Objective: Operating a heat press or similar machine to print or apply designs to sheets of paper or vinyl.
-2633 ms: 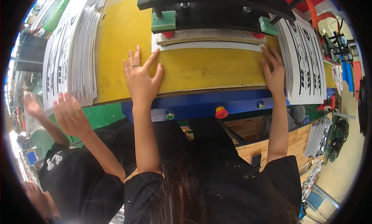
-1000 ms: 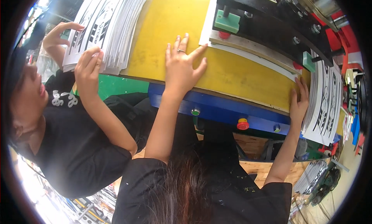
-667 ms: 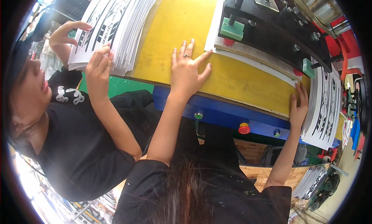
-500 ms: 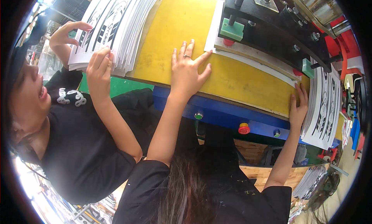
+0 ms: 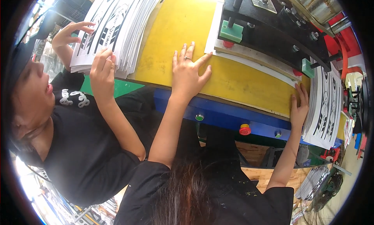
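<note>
My left hand [image 5: 189,72] lies flat on the yellow board [image 5: 171,26] with its fingers spread. One fingertip touches the near left corner of a white sheet [image 5: 212,38]. My right hand [image 5: 299,107] rests at the board's right side, fingers extended, its fingertips by the sheet's near right corner. Neither hand grips anything. Most of the sheet is hidden beneath the press head [image 5: 272,38], a black plate with green blocks and a pale bar along its near edge.
A co-worker's hands [image 5: 103,71] touch a stack of printed sheets [image 5: 128,34] at left. Another printed stack [image 5: 323,112] stands beside my right hand. A red and yellow knob [image 5: 244,129] and a green button [image 5: 199,117] sit on the blue front panel [image 5: 222,114].
My hands and the sheet stay in nearly the same places. The co-worker's fingers on the far side of the left stack have straightened a little.
</note>
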Demonstrator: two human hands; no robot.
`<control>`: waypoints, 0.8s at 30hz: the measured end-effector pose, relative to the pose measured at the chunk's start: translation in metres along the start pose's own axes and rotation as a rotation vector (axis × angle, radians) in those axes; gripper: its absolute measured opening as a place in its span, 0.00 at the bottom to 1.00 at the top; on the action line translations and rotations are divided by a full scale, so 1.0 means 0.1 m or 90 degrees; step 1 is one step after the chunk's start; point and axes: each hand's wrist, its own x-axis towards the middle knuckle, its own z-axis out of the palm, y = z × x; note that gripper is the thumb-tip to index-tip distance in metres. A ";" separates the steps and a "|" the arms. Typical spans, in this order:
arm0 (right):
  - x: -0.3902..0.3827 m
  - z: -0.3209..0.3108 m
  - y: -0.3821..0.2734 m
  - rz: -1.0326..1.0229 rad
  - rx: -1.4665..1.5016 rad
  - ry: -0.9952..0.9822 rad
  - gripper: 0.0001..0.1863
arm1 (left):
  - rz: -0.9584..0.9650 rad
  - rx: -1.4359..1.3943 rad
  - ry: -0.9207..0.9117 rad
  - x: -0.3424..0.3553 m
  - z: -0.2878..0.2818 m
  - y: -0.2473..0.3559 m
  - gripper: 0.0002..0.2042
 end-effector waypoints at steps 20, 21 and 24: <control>0.00 -0.01 -0.01 0.025 0.013 0.002 0.20 | 0.002 0.001 -0.002 0.01 -0.01 0.00 0.18; 0.00 -0.01 -0.01 0.025 0.013 0.002 0.20 | 0.001 0.001 -0.003 0.00 -0.01 0.01 0.18; 0.00 -0.01 -0.01 0.022 0.009 0.004 0.20 | 0.001 -0.001 -0.004 0.00 0.00 0.01 0.18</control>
